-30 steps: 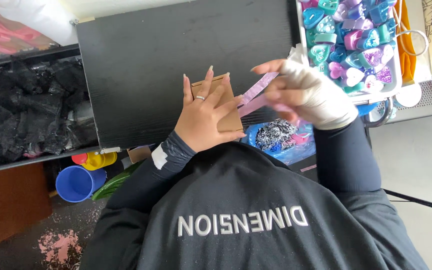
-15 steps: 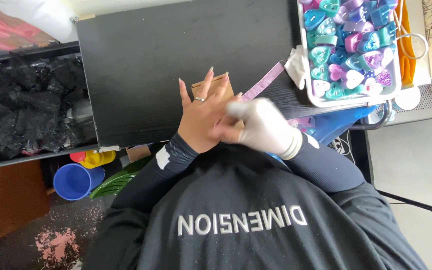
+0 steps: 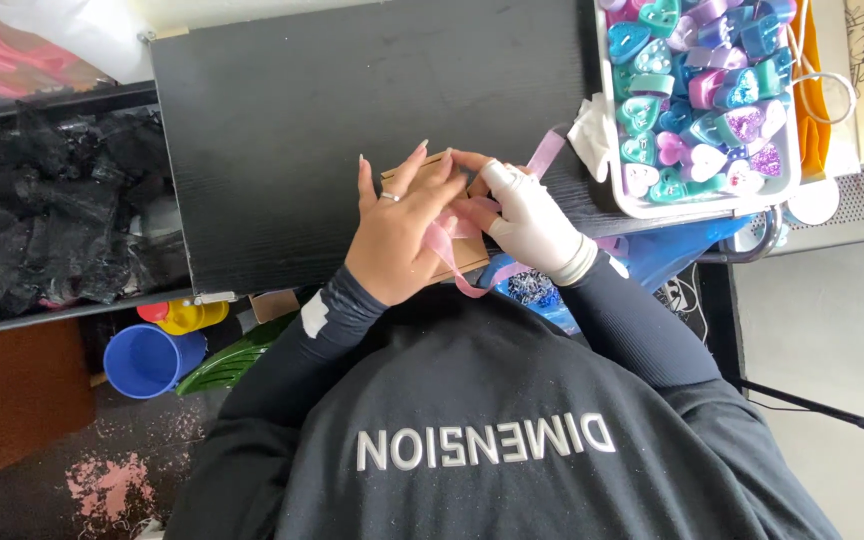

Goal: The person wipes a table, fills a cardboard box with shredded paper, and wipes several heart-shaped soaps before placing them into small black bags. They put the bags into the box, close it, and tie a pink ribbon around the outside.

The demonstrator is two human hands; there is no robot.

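Head view: my left hand (image 3: 399, 232) lies flat in the middle of the frame, fingers spread and pointing toward the upper right, pressing down on a small brown cardboard box (image 3: 430, 178) that sits on the black tabletop (image 3: 282, 120). There is a ring on one finger. My right hand (image 3: 530, 222), in a white glove, sits just right of centre, touching the left, its fingers curled and pinching a pink ribbon (image 3: 544, 157).

The ribbon is what both hands work around. Its long axis runs on a diagonal: from the upper right, above my gloved fingers, down under them and across the box, then out in a loop at the lower edge of the box just below my left hand. So the free end lies up and to the right of my fingers, and the right hand is the nearer one to it; the left only pins the box.

At the upper right a white tray (image 3: 642, 205) holds heart-shaped pieces (image 3: 702, 80) in teal, purple and pink. A crumpled white tissue (image 3: 588, 128) lies just beside it. At the lower left, below the table edge, stands a blue cup (image 3: 150, 358).
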